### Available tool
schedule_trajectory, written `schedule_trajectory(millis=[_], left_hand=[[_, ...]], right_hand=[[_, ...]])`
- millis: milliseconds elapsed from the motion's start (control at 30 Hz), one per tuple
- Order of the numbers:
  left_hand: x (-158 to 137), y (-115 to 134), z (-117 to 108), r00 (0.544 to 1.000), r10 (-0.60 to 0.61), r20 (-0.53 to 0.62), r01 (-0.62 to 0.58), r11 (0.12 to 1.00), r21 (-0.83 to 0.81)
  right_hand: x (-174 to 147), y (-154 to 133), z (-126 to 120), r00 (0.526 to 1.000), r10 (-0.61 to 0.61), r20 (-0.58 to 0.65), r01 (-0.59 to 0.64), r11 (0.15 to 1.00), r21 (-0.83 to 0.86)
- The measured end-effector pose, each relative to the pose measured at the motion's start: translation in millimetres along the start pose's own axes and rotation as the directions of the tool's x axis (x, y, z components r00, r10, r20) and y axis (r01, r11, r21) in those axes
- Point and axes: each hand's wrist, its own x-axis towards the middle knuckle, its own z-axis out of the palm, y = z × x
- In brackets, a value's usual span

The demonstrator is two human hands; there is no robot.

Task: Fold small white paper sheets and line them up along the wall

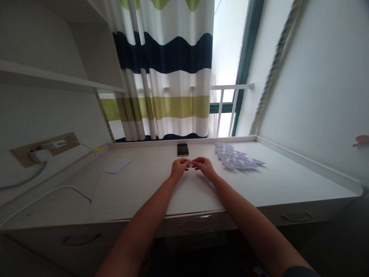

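A small piece of white paper (190, 164) is pinched between my two hands, just above the desk. My left hand (180, 168) grips its left side with closed fingers, and my right hand (203, 165) grips its right side the same way. Much of the paper is hidden by the fingers, so its exact shape cannot be made out. To the right of my hands lies a group of folded white paper pieces (238, 157), pointed and set in overlapping rows. Flat on the left of the desk rests a white paper stack or sheet (117, 166).
Behind my hands a dark-screened phone (182, 149) lies on the white desk (150, 192). A white cable (96, 169) runs over the left side from plugs in a wall socket (43, 149). A raised rim edges the desk's back, below a striped curtain (178, 84).
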Motion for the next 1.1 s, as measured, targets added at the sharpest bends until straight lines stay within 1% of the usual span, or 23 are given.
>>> schedule_trajectory(millis=[100,167,333,433,533,633,800,967,1100], left_hand=[[1.1,0.6,-2.3,0.998,0.015,-0.062,-0.018,0.999,-0.051],[2.3,0.3,-4.0,0.996,0.012,-0.084,-0.019,0.996,-0.085],[5.2,-2.4,-3.1,0.996,-0.02,-0.09,0.005,0.986,-0.166],[4.7,-2.7,-1.0,0.997,0.009,-0.076,-0.023,0.984,-0.177],[2.6,-1.9,-0.6,0.996,0.087,0.007,-0.085,0.987,-0.136],[1.6,-2.1,-2.2,0.989,0.121,0.083,-0.115,0.991,-0.068],[3.0,-4.2,-7.5,0.983,0.137,0.121,-0.144,0.988,0.055],[2.1,-2.0,-11.8,0.969,0.174,0.174,-0.209,0.955,0.209],[2.1,-1.6,-13.0,0.971,0.178,0.161,-0.216,0.941,0.26]], right_hand=[[-1.0,-0.7,-0.4,1.0,0.022,-0.007,-0.022,1.0,0.018],[-0.6,0.4,-0.3,0.999,0.033,-0.01,-0.033,0.999,0.044],[3.3,4.6,1.8,0.997,0.052,-0.058,-0.041,0.984,0.175],[5.7,6.8,2.4,0.996,0.037,-0.079,-0.017,0.972,0.234],[6.9,8.8,2.1,0.993,0.025,-0.112,0.001,0.975,0.224],[7.1,10.3,1.2,0.994,0.021,-0.108,0.001,0.98,0.197],[7.3,11.6,0.2,0.995,0.011,-0.099,0.007,0.984,0.176],[7.8,14.0,0.8,0.992,-0.05,-0.114,0.061,0.994,0.096],[7.3,14.7,0.7,0.991,-0.079,-0.108,0.084,0.995,0.045]])
